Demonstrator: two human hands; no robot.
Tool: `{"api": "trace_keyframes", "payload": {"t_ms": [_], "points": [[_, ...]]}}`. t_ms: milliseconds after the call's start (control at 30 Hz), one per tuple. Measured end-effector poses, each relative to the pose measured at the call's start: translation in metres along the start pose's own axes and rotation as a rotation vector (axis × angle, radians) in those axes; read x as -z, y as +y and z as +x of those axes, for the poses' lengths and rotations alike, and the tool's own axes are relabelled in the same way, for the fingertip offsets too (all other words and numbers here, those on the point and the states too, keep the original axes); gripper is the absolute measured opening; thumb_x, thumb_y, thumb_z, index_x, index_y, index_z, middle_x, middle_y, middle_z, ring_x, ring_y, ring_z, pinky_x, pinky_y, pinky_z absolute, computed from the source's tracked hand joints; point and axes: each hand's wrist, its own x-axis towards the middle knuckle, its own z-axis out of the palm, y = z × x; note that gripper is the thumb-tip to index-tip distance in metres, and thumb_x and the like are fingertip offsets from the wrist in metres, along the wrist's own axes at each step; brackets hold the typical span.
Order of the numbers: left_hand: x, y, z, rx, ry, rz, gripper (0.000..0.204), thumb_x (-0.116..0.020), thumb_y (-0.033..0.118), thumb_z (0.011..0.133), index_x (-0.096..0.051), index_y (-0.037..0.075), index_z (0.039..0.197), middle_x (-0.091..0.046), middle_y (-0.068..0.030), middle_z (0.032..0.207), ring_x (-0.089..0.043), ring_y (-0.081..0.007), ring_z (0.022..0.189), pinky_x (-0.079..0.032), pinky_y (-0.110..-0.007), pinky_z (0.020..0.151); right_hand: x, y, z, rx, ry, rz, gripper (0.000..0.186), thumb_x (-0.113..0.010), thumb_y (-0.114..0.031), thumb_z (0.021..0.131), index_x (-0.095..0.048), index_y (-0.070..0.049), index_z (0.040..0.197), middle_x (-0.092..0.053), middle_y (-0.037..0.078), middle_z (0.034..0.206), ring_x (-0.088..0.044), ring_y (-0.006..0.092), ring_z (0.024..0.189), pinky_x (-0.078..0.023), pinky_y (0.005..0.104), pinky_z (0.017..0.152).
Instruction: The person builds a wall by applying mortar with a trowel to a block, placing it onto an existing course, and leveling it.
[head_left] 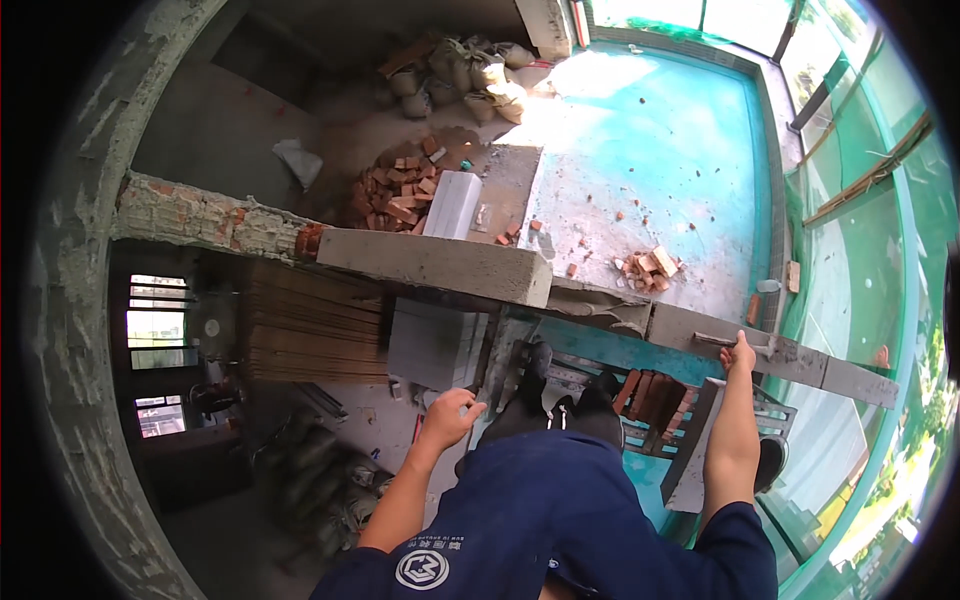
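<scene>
Bulging sacks [460, 75]: heaped at the back of the floor; I can't tell from my end what fills them.
White bag [298, 160]: lying crumpled on the floor to the left of the brick heap [400, 190]; its contents don't show to me.
Slatted platform [570, 374]: below the wall, bearing a row of red bricks [650, 395] packed side by side, with a pale grey block [692, 450] slanting beside them, partly behind the right forearm.
Thin brown strip [712, 340]: at the near face of the grey block course [840, 377], its right end at the right hand; I read its long axis as left to right, dipping slightly rightward, the free end pointing left.
Block course: running rightward and sloping down toward the green netting [835, 265].
Right hand [738, 353]: fingers bent at the strip, thumb uppermost; I can't tell whether they grip it.
Right forearm: rising nearly upright from the navy sleeve.
Left hand [453, 415]: loosely open, fingers half bent, nothing visible in it; near the light grey stack [432, 343].
Left forearm: slanting up and rightward.
</scene>
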Motion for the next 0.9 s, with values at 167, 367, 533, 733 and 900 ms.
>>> {"api": "trace_keyframes", "payload": {"t_ms": [167, 367, 533, 733, 900], "points": [[0.058, 0.010, 0.053, -0.180, 0.145, 0.292, 0.044, -0.078, 0.024, 0.067, -0.062, 0.003, 0.102, -0.058, -0.0167, 0.115, -0.053, -0.0345, 0.109, -0.043, -0.041, 0.095, -0.015, 0.001, -0.007, 0.062, 0.044, -0.356, 0.031, -0.053, -0.030, 0.086, -0.059, 0.000, 0.086, -0.060, 0.009, 0.068, -0.058, 0.0206, 0.051, -0.046, 0.0302, 0.040], [0.094, 0.044, 0.183, -0.372, -0.071, 0.764, 0.121, -0.086, 0.039, 0.054, -0.014, 0.010, 0.146, -0.019, -0.0151, 0.148, -0.014, -0.0323, 0.140, -0.013, -0.049, 0.114, 0.024, 0.033, -0.003, 0.066, 0.107, 0.328, 0.030, -0.050, -0.026, 0.085, -0.053, 0.000, 0.072, -0.055, 0.009, 0.063, -0.049, 0.0204, 0.044, -0.043, 0.0331, 0.040], [0.086, 0.027, 0.223, -0.454, -0.293, 0.892, 0.135, -0.087, 0.043, 0.050, 0.000, 0.011, 0.148, -0.013, -0.0186, 0.149, -0.007, -0.0345, 0.141, -0.006, -0.052, 0.114, 0.048, 0.070, -0.088, 0.197, 0.207, 0.315, 0.028, -0.057, -0.023, 0.084, -0.045, -0.002, 0.069, -0.041, 0.004, 0.050, -0.042, 0.0160, 0.040, -0.035, 0.0301, 0.036], [0.076, 0.000, 0.242, -0.626, -0.132, 0.707, 0.105, -0.082, 0.020, 0.048, -0.028, 0.007, 0.137, -0.041, -0.0152, 0.121, -0.041, -0.0344, 0.116, -0.029, -0.045, 0.104, 0.053, 0.132, -0.209, 0.303, 0.047, 0.273, 0.019, -0.059, -0.015, 0.087, -0.043, -0.005, 0.089, -0.045, 0.002, 0.064, -0.042, 0.0095, 0.045, -0.034, 0.0240, 0.035], [0.079, 0.012, 0.244, -0.683, -0.195, 0.656, 0.091, -0.074, 0.016, 0.057, -0.029, 0.007, 0.136, -0.045, -0.0142, 0.114, -0.045, -0.0338, 0.106, -0.034, -0.043, 0.095, 0.025, 0.166, -0.281, 0.264, -0.173, 0.203, 0.020, -0.059, -0.013, 0.086, -0.042, -0.006, 0.093, -0.045, 0.002, 0.064, -0.042, 0.0080, 0.045, -0.034, 0.0226, 0.036]]}}
